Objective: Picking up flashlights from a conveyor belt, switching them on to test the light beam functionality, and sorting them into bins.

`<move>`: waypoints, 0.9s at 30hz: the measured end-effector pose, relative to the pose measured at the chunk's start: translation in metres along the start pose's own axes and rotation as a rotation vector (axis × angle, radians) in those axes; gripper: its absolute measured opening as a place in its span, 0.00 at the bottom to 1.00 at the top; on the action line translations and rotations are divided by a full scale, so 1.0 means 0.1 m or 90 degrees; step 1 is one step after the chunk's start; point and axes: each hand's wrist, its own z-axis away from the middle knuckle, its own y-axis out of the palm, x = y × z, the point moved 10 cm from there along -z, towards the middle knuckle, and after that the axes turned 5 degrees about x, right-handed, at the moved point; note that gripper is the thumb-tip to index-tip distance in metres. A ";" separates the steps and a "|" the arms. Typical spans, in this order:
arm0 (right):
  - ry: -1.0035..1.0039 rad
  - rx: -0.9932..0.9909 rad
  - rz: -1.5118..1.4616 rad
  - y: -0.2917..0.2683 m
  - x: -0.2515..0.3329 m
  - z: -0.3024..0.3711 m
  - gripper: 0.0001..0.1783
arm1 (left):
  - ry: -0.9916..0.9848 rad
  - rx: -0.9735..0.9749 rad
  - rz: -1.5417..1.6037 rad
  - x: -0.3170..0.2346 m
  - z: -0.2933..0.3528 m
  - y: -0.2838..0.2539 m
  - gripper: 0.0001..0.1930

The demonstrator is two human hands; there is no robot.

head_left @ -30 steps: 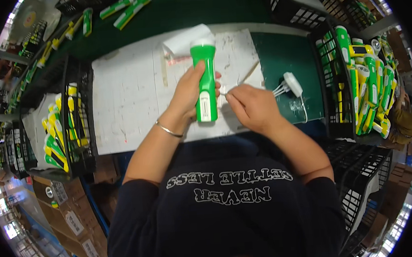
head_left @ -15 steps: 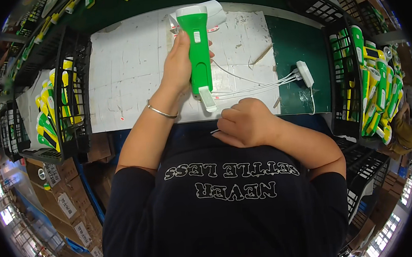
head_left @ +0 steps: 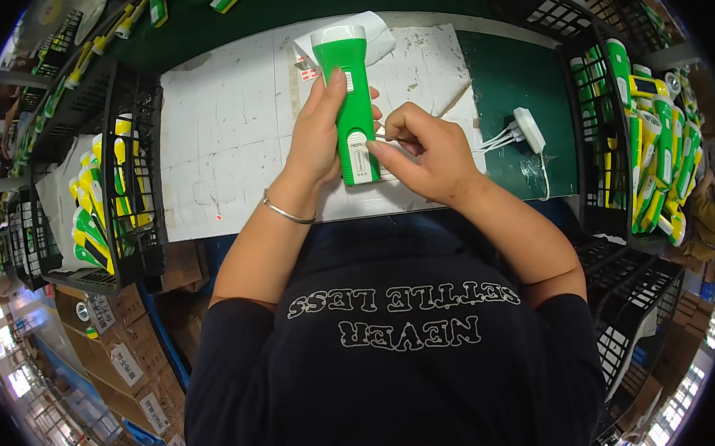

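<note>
A green flashlight [head_left: 353,105] with a white head lies upright in the picture over the work board, and my left hand [head_left: 315,131] is wrapped round its body. My left thumb rests beside its white switch [head_left: 349,82]. Toward the lower end, a white cover [head_left: 360,158] sits in line with the body. My right hand [head_left: 434,153] is closed at that end, its thumb tip against the cover's edge. A thin piece shows between its fingers, too small to name. White cables [head_left: 491,142] pass behind this hand.
The cables lead to a white power block [head_left: 529,130] on the green table. A white paper sheet [head_left: 380,43] lies behind the flashlight on the worn white board [head_left: 227,141]. Black crates of green and yellow flashlights stand left [head_left: 126,239] and right [head_left: 617,196].
The white cover, swung out before, now lies along the flashlight body. My right hand has moved up from my shirt to the flashlight's lower end. My left hand keeps its hold.
</note>
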 end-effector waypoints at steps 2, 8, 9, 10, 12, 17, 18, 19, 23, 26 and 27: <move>-0.008 -0.009 -0.011 -0.04 0.01 0.00 0.09 | 0.010 -0.015 -0.039 -0.02 0.00 0.00 0.21; -0.109 -0.023 0.112 -0.04 0.16 0.02 0.10 | 0.119 -0.004 -0.177 -0.25 0.05 0.09 0.22; -0.152 -0.027 0.170 -0.01 0.24 0.03 0.11 | 0.136 0.009 -0.198 -0.28 0.06 0.13 0.22; -0.186 -0.030 0.199 0.01 0.29 0.04 0.12 | 0.147 0.011 -0.220 -0.29 0.08 0.14 0.22; -0.221 -0.019 0.244 0.08 0.36 0.06 0.15 | 0.160 0.009 -0.229 -0.31 0.10 0.15 0.22; -0.132 0.018 0.164 0.18 0.24 0.04 0.14 | 0.126 0.020 -0.195 -0.23 0.13 0.11 0.26; -0.102 0.042 0.126 0.21 0.19 0.05 0.13 | 0.129 0.020 -0.209 -0.24 0.13 0.09 0.27; -0.108 0.043 0.105 0.22 0.21 0.09 0.13 | 0.130 0.013 -0.223 -0.24 0.13 0.07 0.28; -0.150 0.074 0.063 0.28 0.27 0.29 0.13 | 0.095 -0.087 -0.169 -0.20 0.10 -0.16 0.32; -0.168 0.125 0.106 0.41 0.27 0.47 0.11 | 0.020 -0.138 0.009 -0.07 0.07 -0.29 0.34; -0.177 0.152 0.130 0.48 0.25 0.52 0.11 | 0.009 -0.148 0.034 -0.05 0.06 -0.31 0.35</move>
